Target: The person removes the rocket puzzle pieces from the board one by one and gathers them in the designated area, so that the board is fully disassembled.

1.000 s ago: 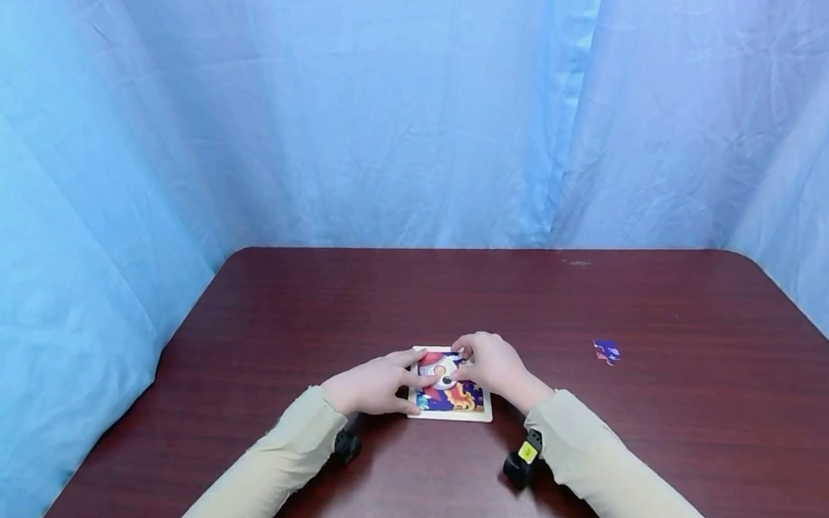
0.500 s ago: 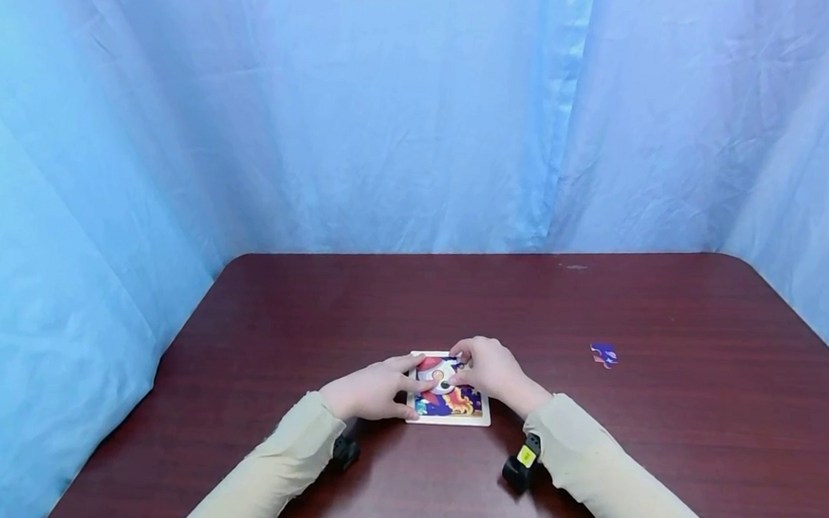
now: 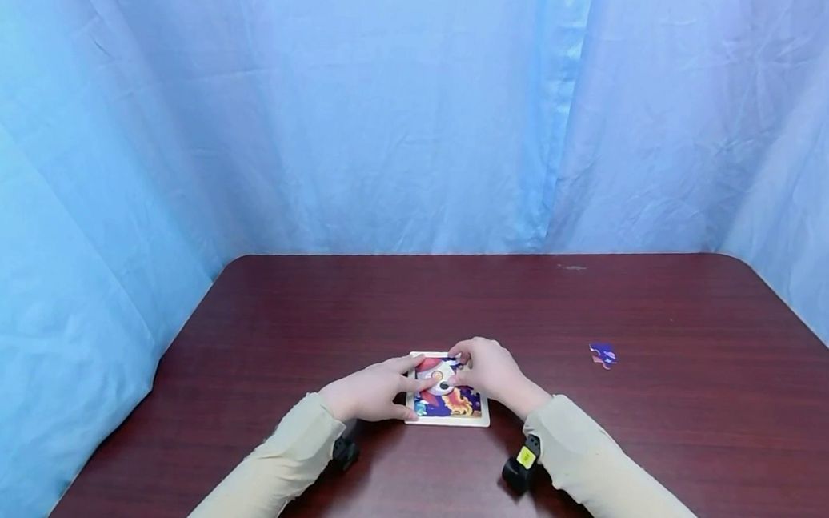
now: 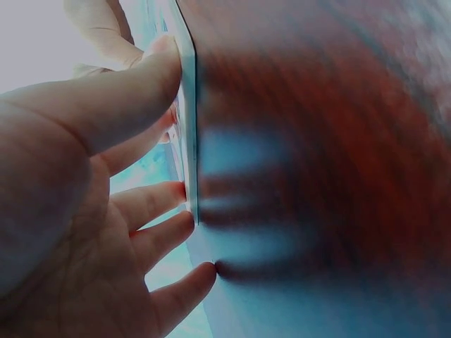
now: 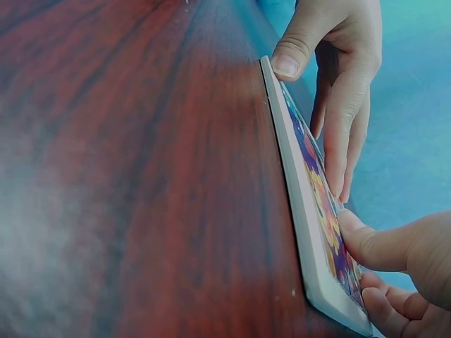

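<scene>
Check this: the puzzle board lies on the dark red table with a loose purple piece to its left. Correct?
Not quite: the loose purple piece lies to the right of the puzzle board, as the head view shows. The rest holds.

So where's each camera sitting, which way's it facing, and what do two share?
Head: on the head, facing forward and down at the table, framed puzzle and curtain; left hand, right hand and sleeves show.
Left wrist: on that wrist, facing the framed puzzle's edge; left hand large, part of the right hand behind it.
Right wrist: on that wrist, facing low across the table at the framed puzzle; right hand lower right, left hand at top.
Shared: head and right wrist both show both hands touching the framed puzzle.
</scene>
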`<state>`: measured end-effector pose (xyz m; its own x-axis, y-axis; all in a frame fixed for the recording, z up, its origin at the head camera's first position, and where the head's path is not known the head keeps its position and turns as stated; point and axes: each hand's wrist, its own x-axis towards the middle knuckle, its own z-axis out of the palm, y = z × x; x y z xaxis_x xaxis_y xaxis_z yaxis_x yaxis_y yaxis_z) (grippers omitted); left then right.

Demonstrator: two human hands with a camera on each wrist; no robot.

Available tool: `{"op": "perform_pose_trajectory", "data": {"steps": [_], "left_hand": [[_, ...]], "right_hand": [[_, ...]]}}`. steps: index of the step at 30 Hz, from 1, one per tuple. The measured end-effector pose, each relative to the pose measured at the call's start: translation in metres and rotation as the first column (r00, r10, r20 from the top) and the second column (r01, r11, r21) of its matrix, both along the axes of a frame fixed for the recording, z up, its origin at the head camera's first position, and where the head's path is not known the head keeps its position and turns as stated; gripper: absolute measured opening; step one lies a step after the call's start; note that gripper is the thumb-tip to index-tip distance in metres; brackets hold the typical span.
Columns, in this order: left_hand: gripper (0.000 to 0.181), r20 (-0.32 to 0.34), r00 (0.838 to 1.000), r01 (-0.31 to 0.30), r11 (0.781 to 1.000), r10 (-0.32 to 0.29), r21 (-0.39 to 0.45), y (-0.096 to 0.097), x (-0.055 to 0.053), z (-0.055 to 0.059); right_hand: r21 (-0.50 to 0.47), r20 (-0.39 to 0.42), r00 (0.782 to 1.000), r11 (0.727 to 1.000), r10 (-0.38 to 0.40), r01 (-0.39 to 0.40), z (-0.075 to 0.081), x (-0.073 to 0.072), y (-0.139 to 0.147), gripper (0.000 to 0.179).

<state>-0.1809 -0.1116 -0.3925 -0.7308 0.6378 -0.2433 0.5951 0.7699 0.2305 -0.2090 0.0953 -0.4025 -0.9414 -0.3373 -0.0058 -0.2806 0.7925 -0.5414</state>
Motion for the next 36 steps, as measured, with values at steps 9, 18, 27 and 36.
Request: {"op": "perform_pose_trajectory", "data": {"steps": [9,18,27,36], "left_hand": [[0.060,0.002,1.000,-0.005,1.000,0.005,0.007,0.0005,0.0015,0.0007],[0.058,0.000,1.000,0.005,1.000,-0.005,0.017,0.0005,0.0031,0.0025],[0.058,-0.005,1.000,0.008,1.000,-0.008,0.026,-0.0006,0.0028,0.0004],[0.059,-0.008,1.000,-0.003,1.000,0.003,0.005,0.0002,0.0027,0.0013]], "right_hand": [[-0.009,0.010,1.000,1.000,0.000,0.000,-0.0025,-0.0022,0.0005,0.037],[-0.005,0.023,1.000,1.000,-0.008,0.008,-0.0048,-0.0037,-0.0011,0.034],[-0.001,0.019,1.000,1.000,0.003,-0.003,-0.0062,-0.0041,-0.0010,0.036],[0.028,-0.021,0.999,0.999,0.028,-0.027,-0.0032,-0.0057,-0.0013,0.034]]}}
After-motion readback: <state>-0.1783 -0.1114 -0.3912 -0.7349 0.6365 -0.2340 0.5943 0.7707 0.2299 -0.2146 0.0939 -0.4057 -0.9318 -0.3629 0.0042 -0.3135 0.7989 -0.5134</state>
